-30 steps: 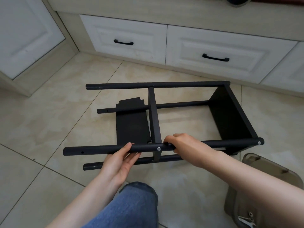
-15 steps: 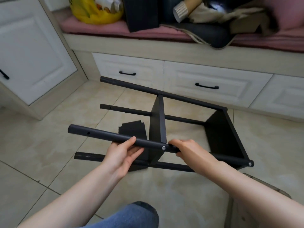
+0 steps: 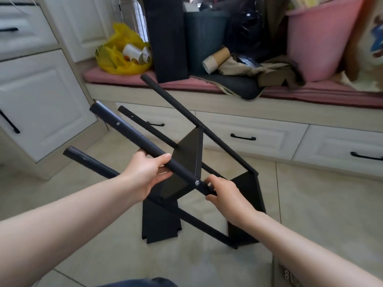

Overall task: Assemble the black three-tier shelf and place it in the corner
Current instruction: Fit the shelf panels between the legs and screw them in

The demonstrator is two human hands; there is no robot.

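On tiled floor (image 3: 321, 204), shelf frame (image 3: 189, 150) is held tilted, near pole (image 3: 132, 135) gripped by left hand (image 3: 145, 172) and right hand (image 3: 226, 195) (presumably for uprighting).

Both bare forearms reach forward. The left hand (image 3: 147, 172) grips the pole (image 3: 132, 133), thumb on top. The right hand (image 3: 226, 195) curls its fingers round it lower down.

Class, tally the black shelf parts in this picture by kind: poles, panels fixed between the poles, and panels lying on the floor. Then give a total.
Poles: 4
Panels fixed between the poles: 2
Panels lying on the floor: 1
Total: 7
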